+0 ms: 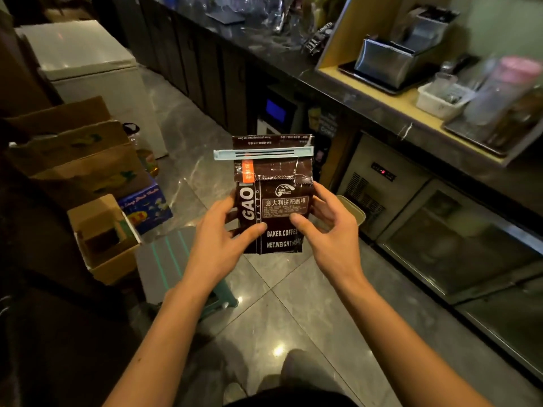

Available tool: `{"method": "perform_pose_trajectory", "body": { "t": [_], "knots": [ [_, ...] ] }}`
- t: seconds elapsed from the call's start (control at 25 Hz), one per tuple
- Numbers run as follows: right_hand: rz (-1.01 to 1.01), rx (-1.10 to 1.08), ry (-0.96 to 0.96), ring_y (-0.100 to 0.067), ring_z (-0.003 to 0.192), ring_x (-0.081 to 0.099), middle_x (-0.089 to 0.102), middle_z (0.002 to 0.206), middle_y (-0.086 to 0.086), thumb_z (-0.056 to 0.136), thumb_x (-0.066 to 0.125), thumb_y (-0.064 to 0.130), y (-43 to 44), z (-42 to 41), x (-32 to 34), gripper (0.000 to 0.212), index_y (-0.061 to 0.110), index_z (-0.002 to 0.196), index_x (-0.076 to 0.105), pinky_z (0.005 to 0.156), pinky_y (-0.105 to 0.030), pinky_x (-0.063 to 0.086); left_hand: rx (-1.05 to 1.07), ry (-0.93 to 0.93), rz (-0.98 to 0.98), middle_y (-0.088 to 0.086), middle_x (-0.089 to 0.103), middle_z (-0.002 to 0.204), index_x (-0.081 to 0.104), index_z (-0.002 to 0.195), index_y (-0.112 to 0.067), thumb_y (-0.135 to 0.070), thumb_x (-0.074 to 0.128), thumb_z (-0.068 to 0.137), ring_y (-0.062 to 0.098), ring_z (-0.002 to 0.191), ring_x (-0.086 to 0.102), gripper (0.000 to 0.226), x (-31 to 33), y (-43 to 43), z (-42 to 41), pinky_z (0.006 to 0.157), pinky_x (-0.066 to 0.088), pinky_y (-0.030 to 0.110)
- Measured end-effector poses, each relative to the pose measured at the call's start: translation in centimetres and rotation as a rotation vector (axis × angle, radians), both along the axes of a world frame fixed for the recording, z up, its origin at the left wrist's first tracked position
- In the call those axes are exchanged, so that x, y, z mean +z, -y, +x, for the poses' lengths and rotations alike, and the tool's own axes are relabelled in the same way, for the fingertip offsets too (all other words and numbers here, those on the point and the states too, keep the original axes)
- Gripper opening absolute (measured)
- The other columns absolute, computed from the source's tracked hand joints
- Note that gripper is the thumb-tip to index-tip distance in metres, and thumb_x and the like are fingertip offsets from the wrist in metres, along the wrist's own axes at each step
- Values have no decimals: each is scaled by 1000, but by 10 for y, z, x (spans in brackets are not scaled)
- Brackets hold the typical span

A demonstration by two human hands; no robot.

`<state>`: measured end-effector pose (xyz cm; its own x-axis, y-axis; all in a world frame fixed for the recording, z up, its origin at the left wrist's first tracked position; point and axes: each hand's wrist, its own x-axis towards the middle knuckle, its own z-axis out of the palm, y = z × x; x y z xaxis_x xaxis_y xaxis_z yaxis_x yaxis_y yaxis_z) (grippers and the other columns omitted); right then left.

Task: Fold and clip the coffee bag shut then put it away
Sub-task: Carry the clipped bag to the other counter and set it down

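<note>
Hands first: left hand (226, 230) and right hand (329, 227) each pinch a side of the coffee bag (273, 212), thumbs on the front, holding it upright in mid-air over the floor. Top's already folded down, and the pale blue clip (263, 154) sits across the fold, looks snapped shut, though I can't really see the latch end. So folding and clipping seem done. Only putting it away is left, maybe somewhere along the counter (367, 95) behind it.
</note>
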<state>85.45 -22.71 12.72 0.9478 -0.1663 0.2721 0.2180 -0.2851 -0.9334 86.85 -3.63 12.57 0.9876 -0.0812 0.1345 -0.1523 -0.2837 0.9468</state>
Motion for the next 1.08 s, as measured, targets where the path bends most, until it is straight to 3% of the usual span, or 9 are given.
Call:
{"method": "perform_pose_trajectory", "body": {
  "t": [0.12,0.2,0.32,0.44,0.56,0.72,0.92,1.08],
  "knots": [
    [-11,-41,-13,6,118,57,63,122,25,84,74,22,7,22,-3,60,47,132,49,97,-20,47,-49,-15,-16,-1,60,127,55,123,-34,-24,76,80,6,117,55,49,-7,8,30,87,56,23],
    [-11,-61,-23,8,116,57,63,119,33,84,74,21,14,44,-7,60,55,127,49,95,-14,47,-72,-20,-18,-3,60,126,55,123,-34,-24,76,80,1,116,54,48,-10,17,55,80,53,11],
    [1,-72,-25,8,116,57,63,117,34,84,74,21,27,90,-14,59,53,127,50,91,-10,47,-79,-26,-7,-2,60,127,56,126,-30,-23,76,81,3,116,55,50,-16,30,104,84,55,18],
    [18,-47,11,2,119,57,63,125,20,85,74,20,44,150,-19,57,38,134,51,98,-23,49,-55,-13,-12,-2,60,127,54,124,-33,-21,75,82,2,117,54,48,-14,47,158,83,54,14],
    [55,-12,-2,-7,122,58,65,128,10,85,73,16,60,207,-15,58,27,138,51,101,-34,50,-34,-13,25,1,60,127,55,128,-27,-20,75,82,8,118,56,50,-2,65,209,86,55,22],
    [73,57,16,-6,122,58,64,128,13,86,73,17,76,276,-7,57,29,137,51,89,-9,48,23,10,33,2,59,127,53,126,-31,-20,74,82,9,118,55,50,9,81,266,89,56,27],
    [90,90,2,-2,120,58,64,127,12,85,74,15,83,346,-9,58,24,138,52,85,-4,45,73,-10,72,2,59,129,53,130,-28,-21,74,83,13,121,55,52,10,89,331,94,55,40],
    [82,79,10,-1,119,58,65,127,11,85,74,16,83,409,-11,56,27,136,53,88,-4,44,71,2,64,2,59,129,53,127,-32,-21,75,82,10,120,55,51,6,88,393,93,55,36]
  ]
}}
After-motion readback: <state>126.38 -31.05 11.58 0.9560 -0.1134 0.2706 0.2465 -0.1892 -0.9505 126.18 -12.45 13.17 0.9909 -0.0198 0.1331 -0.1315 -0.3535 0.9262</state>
